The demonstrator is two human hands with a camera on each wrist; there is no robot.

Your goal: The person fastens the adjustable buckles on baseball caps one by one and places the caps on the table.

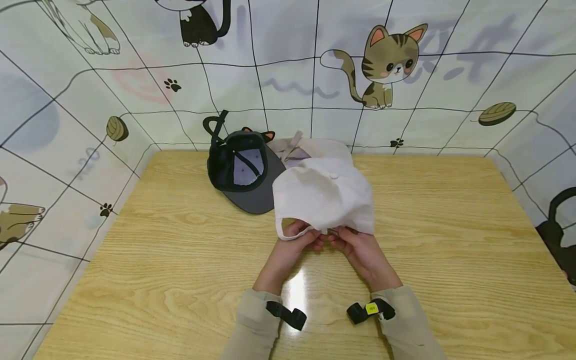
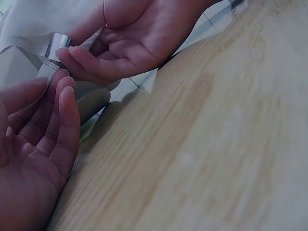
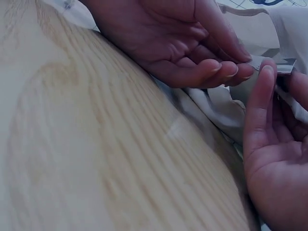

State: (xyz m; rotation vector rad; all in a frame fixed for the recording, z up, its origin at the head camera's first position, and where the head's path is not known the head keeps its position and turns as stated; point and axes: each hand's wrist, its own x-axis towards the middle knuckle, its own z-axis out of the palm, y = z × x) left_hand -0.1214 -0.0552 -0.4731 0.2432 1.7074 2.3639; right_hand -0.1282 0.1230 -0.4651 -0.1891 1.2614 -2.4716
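A person's left hand (image 1: 293, 245) pinches the strap (image 2: 49, 69) of a white cap (image 1: 321, 195), right hand (image 1: 362, 251) the metal buckle (image 2: 58, 43), both grips closed; fastening appears unfinished.

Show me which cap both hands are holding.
The white cap, nearest the person: the left hand and right hand pinch its back strap and metal clasp. The dark gray cap and pinkish-beige cap behind lie untouched.

I find the pale cap (image 1: 330, 148) partly hidden by the white cap (image 1: 321, 192); the head view's top edge crops a black cat (image 1: 198, 26).
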